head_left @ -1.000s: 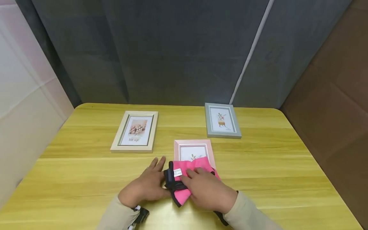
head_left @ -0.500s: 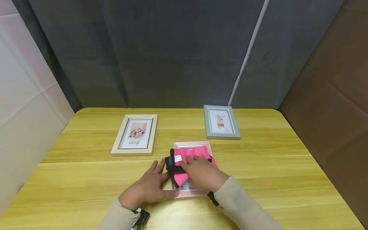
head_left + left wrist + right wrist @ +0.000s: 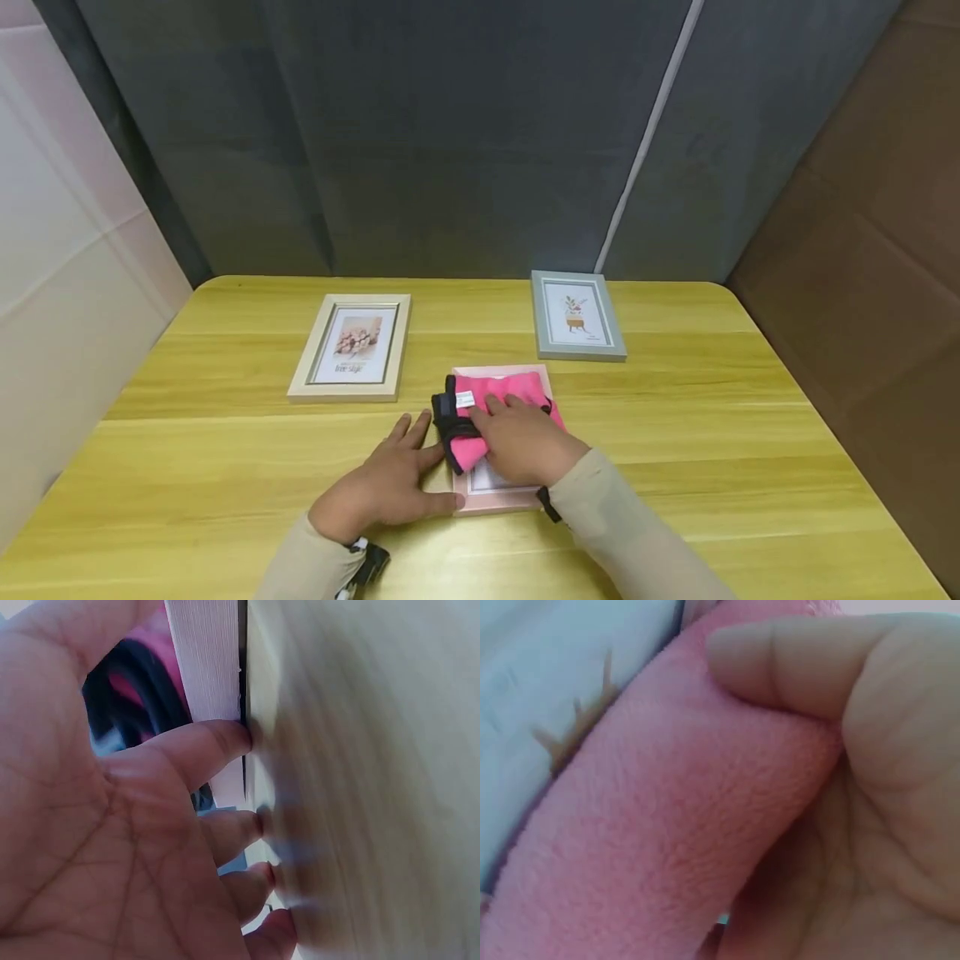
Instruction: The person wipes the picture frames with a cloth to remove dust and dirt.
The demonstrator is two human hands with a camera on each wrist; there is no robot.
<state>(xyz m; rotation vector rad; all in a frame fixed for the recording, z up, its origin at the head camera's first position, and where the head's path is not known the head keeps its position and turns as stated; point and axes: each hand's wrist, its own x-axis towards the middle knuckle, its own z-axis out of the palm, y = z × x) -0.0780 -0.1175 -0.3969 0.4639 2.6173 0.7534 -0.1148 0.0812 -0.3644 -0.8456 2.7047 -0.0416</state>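
Note:
A pink photo frame (image 3: 498, 502) lies flat on the table. Over its middle and far part is a folded pink cloth (image 3: 517, 386) with black trim and a white label. My right hand (image 3: 528, 446) holds the cloth down on the frame. In the right wrist view, the thumb (image 3: 780, 664) presses into the fluffy cloth (image 3: 652, 802); most other fingers are hidden. My left hand (image 3: 390, 483) lies along the frame's left side, fingers spread. In the left wrist view, one finger (image 3: 214, 746) touches the frame's side edge (image 3: 210, 667), and several fingertips reach the table.
A cream photo frame (image 3: 306, 379) lies at the back left of the wooden table (image 3: 750, 467). A grey-blue photo frame (image 3: 585, 355) lies at the back right. Dark fabric (image 3: 465, 142) hangs behind, with a brown sheet (image 3: 862, 292) along the right.
My right hand has slid away from me with the cloth, uncovering the pink frame's near end. My left hand has hardly moved; its thumb now shows at the frame's near left.

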